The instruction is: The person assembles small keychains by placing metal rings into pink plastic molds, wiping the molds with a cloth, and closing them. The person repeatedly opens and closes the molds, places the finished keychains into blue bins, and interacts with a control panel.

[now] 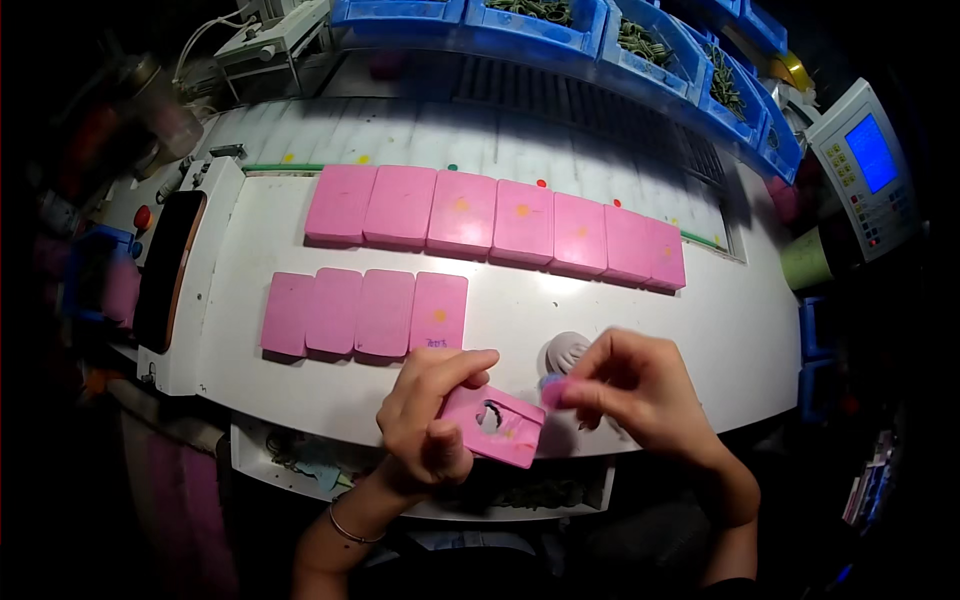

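Hands [430, 415] with pink block [495, 427] at table edge [330, 420]

Bare white table [700, 330] lies open at centre right; pink blocks [495, 220] bar the upper middle, blue bins [640, 40] the top.

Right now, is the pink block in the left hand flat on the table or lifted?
Lifted: the left hand holds the pink block tilted at the table edge.

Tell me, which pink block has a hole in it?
The pink block in the left hand. It has a cut-out hole and is lifted, while the other blocks lie flat in rows.
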{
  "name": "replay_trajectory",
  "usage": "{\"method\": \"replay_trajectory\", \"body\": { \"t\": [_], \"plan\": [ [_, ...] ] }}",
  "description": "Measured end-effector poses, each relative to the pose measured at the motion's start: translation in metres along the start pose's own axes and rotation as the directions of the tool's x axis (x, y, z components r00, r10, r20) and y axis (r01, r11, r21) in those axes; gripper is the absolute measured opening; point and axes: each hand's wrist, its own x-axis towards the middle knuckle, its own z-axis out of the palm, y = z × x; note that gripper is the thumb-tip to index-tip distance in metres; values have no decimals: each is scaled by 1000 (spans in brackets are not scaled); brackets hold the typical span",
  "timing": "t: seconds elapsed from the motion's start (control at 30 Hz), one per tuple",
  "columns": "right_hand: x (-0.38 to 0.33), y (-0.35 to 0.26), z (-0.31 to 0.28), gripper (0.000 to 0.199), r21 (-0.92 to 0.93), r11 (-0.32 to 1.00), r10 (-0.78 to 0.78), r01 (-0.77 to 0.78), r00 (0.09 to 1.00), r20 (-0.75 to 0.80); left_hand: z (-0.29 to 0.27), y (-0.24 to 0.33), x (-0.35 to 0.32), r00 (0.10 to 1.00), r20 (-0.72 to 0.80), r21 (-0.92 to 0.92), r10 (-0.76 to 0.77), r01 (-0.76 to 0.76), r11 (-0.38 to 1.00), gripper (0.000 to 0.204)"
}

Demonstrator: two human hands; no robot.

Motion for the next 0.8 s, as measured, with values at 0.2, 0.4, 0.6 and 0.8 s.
{"method": "replay_trajectory", "body": {
  "t": [0.2,0.4,0.6,0.8],
  "plan": [
    [-9,14,17,9,73,978,-203,195,971,123,10,-2,-1,958,103,20,267,-271,962,55],
    [-4,20,15,10,341,938,-42,-57,960,278,12,-8,-1,935,94,-118,342,-330,936,47],
    [-11,32,31,17,456,887,-136,78,986,98,22,-7,-3,935,50,-172,351,-338,925,45],
    [-13,34,35,17,185,981,-79,62,993,89,33,-4,-4,930,46,-169,364,-351,921,45]
  ]
}}
